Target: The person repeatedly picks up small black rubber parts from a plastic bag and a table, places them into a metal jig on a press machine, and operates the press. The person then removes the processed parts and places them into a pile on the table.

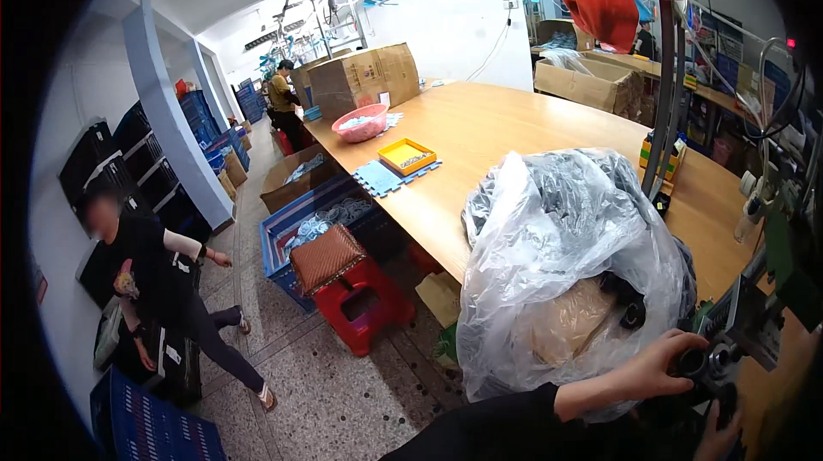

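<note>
My left hand (658, 368) reaches in from the lower edge, its thumb and fingers closed round a black ring-shaped part (696, 364) at a green machine (790, 264). Lower down, my right hand (718, 437) shows only in part near the picture's rim. Its fingers are bent against a dark part (729, 405) just below the ring; what kind of part this is I cannot make out. Close to my left wrist bulges a large clear plastic bag (523, 289), with dark pieces and a brown packet (561, 319) inside.
A long wooden table (497, 109) carries a yellow tray (407, 155), a pink basket (360, 125) and a cardboard box (364, 79). Beside it stand a red stool (364, 307) and a blue crate (291, 225). A person (163, 281) walks in the aisle; another person (283, 101) stands farther back.
</note>
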`<state>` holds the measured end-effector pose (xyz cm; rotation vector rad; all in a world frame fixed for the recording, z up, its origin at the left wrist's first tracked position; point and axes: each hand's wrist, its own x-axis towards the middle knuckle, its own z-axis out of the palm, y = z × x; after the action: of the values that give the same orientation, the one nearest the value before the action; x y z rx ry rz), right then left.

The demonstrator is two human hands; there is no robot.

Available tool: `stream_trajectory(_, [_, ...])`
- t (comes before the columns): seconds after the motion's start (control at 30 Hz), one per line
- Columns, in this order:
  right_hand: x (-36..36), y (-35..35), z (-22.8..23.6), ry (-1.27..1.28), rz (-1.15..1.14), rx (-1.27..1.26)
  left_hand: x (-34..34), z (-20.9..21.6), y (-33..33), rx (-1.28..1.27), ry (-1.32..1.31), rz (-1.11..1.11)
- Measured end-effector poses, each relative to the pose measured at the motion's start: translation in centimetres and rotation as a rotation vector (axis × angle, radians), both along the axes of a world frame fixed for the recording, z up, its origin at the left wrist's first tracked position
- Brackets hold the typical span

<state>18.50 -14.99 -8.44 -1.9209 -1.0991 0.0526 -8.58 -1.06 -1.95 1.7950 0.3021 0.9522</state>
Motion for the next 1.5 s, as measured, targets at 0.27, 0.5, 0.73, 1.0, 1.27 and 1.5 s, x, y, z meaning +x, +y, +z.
stream_trajectory(0.27, [6.8, -20.9, -13.1, -0.108, -0.546, -0.455, 4.1, 0.8, 0.5, 0.062, 0.12, 0.083])
stream_trajectory(0.5, [5.7, -21.3, -11.0, -0.028, -0.431, -0.487, 3.1, 2.3, -0.2, -0.072, 0.184, 0.164])
stream_trajectory(0.73, [2.3, -19.0, -9.5, 0.031, -0.395, -0.475, 7.8, 2.1, 0.4, 0.256, 0.361, 0.283])
stream_trajectory(1.0, [0.1, -15.8, -5.5, 0.014, -0.378, -0.285, 10.0, 2.3, 2.7, 0.49, 0.474, 0.255])
stream_trajectory(1.27, [1.5, -10.3, -2.1, -0.216, -0.2, -0.228, 10.8, 0.8, 0.6, 0.41, 0.298, 0.371])
stream_trajectory(1.5, [4.5, -5.9, -4.7, -0.378, -0.262, -0.638, 6.3, 0.2, -1.2, 0.428, 0.174, 0.509])
